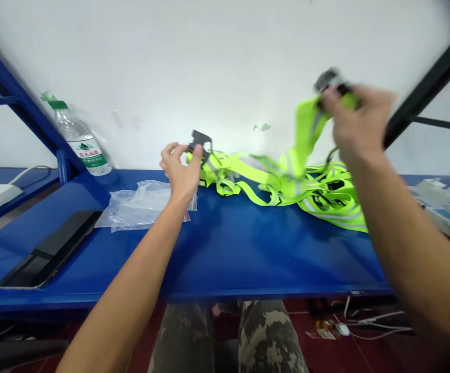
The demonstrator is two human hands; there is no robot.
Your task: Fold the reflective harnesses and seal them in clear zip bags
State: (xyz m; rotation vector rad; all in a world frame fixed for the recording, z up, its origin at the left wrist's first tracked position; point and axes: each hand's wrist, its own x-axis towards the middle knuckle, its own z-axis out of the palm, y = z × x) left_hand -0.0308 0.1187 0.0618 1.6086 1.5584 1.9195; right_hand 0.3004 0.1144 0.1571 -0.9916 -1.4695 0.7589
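Between the fingers and thumb of my left hand (pixel 182 168) is a black plastic buckle (pixel 200 141) at the left end of a neon yellow reflective strap (pixel 248 170). My right hand (pixel 359 122), blurred and raised higher, grips another black buckle (pixel 329 79), from which a yellow strap with a grey stripe hangs down. Both hands are closed on what they hold. Below and behind my right forearm lies a heap of the same yellow straps (pixel 337 204), loosely looped on the blue table (pixel 271 259).
Clear plastic zip bags (pixel 135 207) lie left of the straps, beside a black phone (pixel 52 248). A water bottle (pixel 83 140) leans near the blue frame (pixel 26 103). White devices (pixel 438 199) sit at the right; a white wall stands behind.
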